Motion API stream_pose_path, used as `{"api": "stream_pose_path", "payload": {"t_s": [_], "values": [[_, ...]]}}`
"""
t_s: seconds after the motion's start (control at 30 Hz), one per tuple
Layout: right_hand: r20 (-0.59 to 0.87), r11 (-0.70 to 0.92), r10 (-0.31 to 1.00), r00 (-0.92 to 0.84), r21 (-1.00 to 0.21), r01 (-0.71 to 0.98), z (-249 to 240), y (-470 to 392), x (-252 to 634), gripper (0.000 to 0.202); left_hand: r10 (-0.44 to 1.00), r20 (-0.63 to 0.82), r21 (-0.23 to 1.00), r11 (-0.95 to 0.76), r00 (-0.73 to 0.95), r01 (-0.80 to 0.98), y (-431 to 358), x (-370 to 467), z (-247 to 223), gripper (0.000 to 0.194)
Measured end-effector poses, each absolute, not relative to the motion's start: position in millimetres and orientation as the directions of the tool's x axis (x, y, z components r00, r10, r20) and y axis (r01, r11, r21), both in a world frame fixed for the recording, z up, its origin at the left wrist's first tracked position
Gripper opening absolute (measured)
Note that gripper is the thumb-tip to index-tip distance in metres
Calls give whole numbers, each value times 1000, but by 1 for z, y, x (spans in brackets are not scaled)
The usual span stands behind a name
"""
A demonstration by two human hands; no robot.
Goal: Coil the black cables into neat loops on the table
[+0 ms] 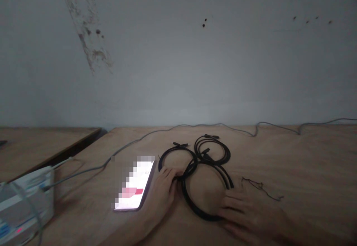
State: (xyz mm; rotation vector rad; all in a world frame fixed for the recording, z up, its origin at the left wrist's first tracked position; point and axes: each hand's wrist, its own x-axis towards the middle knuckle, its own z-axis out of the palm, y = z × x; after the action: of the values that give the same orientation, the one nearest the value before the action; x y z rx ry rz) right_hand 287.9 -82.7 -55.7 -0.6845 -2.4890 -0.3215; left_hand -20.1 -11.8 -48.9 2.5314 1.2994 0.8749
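Three coils of black cable lie close together on the wooden table. My left hand (167, 181) is closed at the left edge of the nearest coil (199, 210), its fingertips gripping the cable between that coil and the left coil (174, 148). On the right side of the nearest coil rests my right hand (240, 208), fingers curled over the cable and partly hiding it. Behind them is the third coil (227, 151), with dark plugs on it. A lit phone (136, 186) lies left of my left hand.
A white power strip or box (41, 197) with cords sits at the left. A long grey cable (122, 147) runs along the table's back by the wall. Thin dark ties (260, 187) lie at the right. A gap separates a second table (41, 141).
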Motion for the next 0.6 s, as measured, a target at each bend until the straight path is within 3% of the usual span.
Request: {"api": "stream_pose_path", "payload": {"t_s": [0.1,0.23,0.3,0.43,0.6], "values": [[570,768,524,-633,5,640,-52,-76,289,23,784,464,451,-610,413,651,-16,-19,-44,25],[532,504,786,-314,-259,824,-46,-46,294,19,778,449,457,-623,440,635,-22,-16,-34,21],[490,420,843,-222,-341,841,-47,-31,295,24,783,432,451,-617,447,645,-23,-15,-32,21],[352,374,910,-219,-474,797,-56,-12,293,26,774,420,426,-630,475,649,-22,-15,-36,27],[360,346,919,-159,-547,762,-54,-14,287,27,779,376,457,-627,502,630,-22,-17,-38,39]]}}
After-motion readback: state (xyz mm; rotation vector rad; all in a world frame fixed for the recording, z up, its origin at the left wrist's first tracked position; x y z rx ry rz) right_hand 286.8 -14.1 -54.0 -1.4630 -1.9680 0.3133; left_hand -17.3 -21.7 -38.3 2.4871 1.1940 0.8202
